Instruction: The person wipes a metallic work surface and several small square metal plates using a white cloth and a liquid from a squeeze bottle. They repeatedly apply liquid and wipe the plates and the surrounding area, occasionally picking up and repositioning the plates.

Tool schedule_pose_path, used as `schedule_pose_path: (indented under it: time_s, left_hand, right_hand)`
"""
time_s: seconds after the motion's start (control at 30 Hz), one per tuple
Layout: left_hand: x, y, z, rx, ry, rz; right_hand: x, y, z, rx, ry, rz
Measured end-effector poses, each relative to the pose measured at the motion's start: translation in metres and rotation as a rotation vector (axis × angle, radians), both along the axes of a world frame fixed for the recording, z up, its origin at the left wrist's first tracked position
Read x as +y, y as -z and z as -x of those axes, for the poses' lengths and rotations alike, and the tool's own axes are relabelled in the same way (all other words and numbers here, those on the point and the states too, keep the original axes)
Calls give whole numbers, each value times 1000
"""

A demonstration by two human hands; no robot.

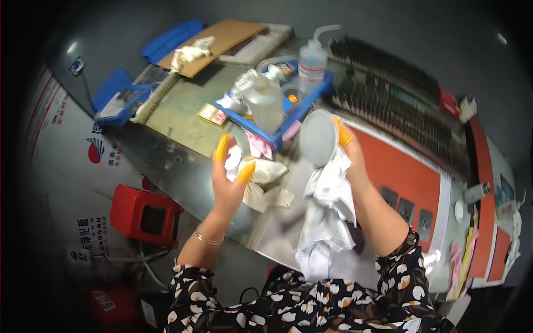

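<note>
Workshop: wash bottle (pixel 312 65), slotted racks (pixel 388 67)

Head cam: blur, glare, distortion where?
Head view: motion blur softens the nearer translucent plastic bottle and long dark toothed rack; head view: small glints, upper left and upper right; head view: fisheye bows the orange-red flat strip at right, corners black.

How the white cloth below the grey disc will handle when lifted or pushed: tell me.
The cloth is probably floppy: it falls in loose folds below the disc. Looking thin, it seems light for its size. Pushed, it would likely crumple, given its creases.
</note>
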State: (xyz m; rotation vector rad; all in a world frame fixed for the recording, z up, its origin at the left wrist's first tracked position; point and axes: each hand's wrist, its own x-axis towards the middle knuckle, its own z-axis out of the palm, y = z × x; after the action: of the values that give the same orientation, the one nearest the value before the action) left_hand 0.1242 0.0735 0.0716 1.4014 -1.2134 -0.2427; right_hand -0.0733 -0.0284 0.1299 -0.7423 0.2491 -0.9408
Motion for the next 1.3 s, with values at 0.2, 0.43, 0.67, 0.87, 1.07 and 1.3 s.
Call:
schedule_pose_path:
  time_s: [0.2, 0.43, 0.67, 0.87, 1.07, 1.3]
  left_hand:
    - [-105, -3, -27, -79, -87, 100]
    - [-125, -8, -15, -71, -80, -78]
    - [-130, -1, -21, -23, -47, -46]
    - [-124, -5, -30, 46, -23, -20]
    - [-145, 40, -81, -41, 11, -231]
    - [-128, 24, -14, -276, -113, 194]
  right_hand:
    - [-96, 13, -54, 31, 131, 180]
    - [-112, -15, -69, -116, -27, -4]
    - [-115, -18, -68, -80, -2, 121]
    - [-130, -8, -88, -149, -27, 56]
    - [-52, -9, 6, -40, -130, 19]
    - [176, 4, 277, -222, 488, -218]
